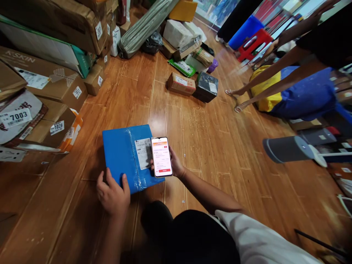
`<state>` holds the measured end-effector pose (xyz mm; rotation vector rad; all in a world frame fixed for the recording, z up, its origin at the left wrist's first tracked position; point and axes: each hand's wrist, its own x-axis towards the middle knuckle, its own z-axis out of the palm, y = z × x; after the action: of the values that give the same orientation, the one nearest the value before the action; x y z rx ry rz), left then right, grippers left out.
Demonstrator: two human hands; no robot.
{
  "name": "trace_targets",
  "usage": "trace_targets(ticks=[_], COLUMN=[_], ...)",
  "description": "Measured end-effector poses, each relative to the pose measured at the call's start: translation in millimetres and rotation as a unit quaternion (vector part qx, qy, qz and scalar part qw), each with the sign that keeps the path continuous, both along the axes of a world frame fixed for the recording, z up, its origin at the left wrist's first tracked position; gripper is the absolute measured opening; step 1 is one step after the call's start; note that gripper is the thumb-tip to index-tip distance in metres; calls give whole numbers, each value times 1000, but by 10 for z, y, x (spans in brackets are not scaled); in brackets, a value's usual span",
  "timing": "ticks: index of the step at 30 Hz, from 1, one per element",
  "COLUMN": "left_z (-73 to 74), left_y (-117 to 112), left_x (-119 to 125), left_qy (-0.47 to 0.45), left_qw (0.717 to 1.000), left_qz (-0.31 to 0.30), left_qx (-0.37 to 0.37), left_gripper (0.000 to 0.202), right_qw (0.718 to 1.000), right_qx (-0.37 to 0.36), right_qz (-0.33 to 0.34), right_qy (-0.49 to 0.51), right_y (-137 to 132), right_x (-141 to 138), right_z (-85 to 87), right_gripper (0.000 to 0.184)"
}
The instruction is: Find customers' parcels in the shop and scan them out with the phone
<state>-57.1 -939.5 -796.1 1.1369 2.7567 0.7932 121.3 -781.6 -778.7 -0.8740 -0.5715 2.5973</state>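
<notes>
Resting the left hand (114,192), fingers loosely spread, on the near-left edge of the blue parcel (119,154) on the plank floor (220,157); clasping a phone (161,157) in the right hand (177,167), fingers curled, over the parcel's right edge. With stacked cartons (64,82) left of the parcel, grey bin (286,149) right.

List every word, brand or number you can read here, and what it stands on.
"K-SKIN": large brown carton
"7003": white parcel's label
"1028": smaller carton's label
Too small or blurred to read surely: phone screen, blue parcel's label, other labels.
</notes>
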Motion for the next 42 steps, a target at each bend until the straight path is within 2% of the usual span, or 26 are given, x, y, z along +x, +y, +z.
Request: trace_targets(ticks=[3,7,12,17,19,21,25,27,29,32,34,35,37,38,39,40,42], left_z=[-23,-84,-121,-112,-102,-95,-107,-114,-95,20,148,216,336,379,405,416,400], left_y=[-25,-73,-114,-123,-120,-115,-107,-106,-103,-84,-60,-45,-11,5,19,31,44], left_x=[-7,-6,-9,-9,-6,-4,-11,-18,-20,2,41,65,110,127,136,139,127], left_qy=[-3,-7,-14,-6,0,3,-1,-4,0,-22,-162,-267,-473,-543,-587,-611,-626], left_qw=[1000,1000,999,998,998,998,998,998,998,994,968,936,839,796,767,752,744], left_qz=[-5,-9,3,12,12,8,4,4,0,-31,-86,-112,-142,-141,-134,-125,-105], left_qx=[2,25,52,55,57,57,61,62,59,99,169,201,228,228,222,216,210], left_gripper=[70,66,60,55,54,53,53,55,57,61,63,66,75,79,82,84,85], right_qw=[999,988,969,964,960,956,951,964,981,997,999,998,998,998,999,999,999], right_qx=[1,41,66,49,48,56,103,104,73,3,-24,-29,-30,-30,-31,-31,-34], right_qz=[-41,-151,-231,-251,-262,-276,-287,-241,-176,-76,-7,21,47,48,43,36,38], right_qy=[-4,11,48,77,83,78,45,38,32,31,41,43,34,23,12,3,-7], right_y=[193,675,1267,1473,1459,1411,1187,983,722,290,35,-70,-231,-289,-332,-365,-408], right_x=[30,-43,-402,-770,-826,-809,-605,-478,-387,-369,-434,-482,-590,-642,-691,-733,-796], right_z=[13,-51,-311,-579,-607,-561,-254,-51,124,271,304,311,316,318,320,322,323], right_gripper=[74,66,64,65,64,64,71,79,82,81,87,90,89,86,82,78,76])
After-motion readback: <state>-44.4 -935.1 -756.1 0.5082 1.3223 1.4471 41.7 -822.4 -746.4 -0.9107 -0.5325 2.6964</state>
